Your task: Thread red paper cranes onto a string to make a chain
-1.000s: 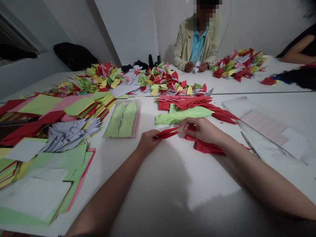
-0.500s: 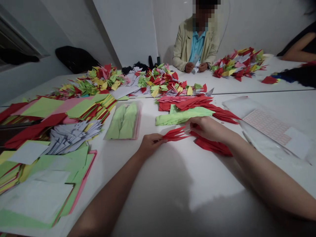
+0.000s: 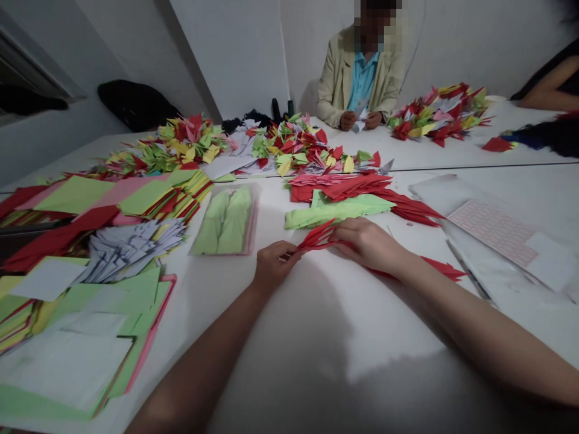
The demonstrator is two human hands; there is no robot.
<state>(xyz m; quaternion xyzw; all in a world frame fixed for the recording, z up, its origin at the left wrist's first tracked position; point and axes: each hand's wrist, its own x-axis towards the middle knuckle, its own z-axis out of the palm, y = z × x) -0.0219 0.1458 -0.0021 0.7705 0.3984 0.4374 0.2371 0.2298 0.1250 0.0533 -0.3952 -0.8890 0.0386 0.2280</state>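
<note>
The red paper bundle (image 3: 316, 237), a fan of narrow folded pieces, lies low over the white bench (image 3: 316, 337), centre field, between both hands.

- Left hand (image 3: 274, 265): fingers pinched on the near end of the bundle, where the pieces converge.
- Right hand (image 3: 368, 244): fingers closed over the far end, palm down, covering part of the pieces.
- More loose red pieces (image 3: 441, 268) lie on the bench, showing past the right forearm.
- The green folded strips (image 3: 339, 212) lie just beyond the bundle, and the red pile (image 3: 362, 187) lies behind them.
- A clear plastic sleeve (image 3: 226, 220) with green pieces lies to the left.
- A co-worker's hands (image 3: 359, 122) work paper at the far side, well apart.

Handling, as a judgement: the paper is very light, thin and easily creased. The stacked pieces are likely to slide over one another and splay. Hold at the thick folded end with a flat pinch. Avoid the pointed tips, which bend readily.
</note>
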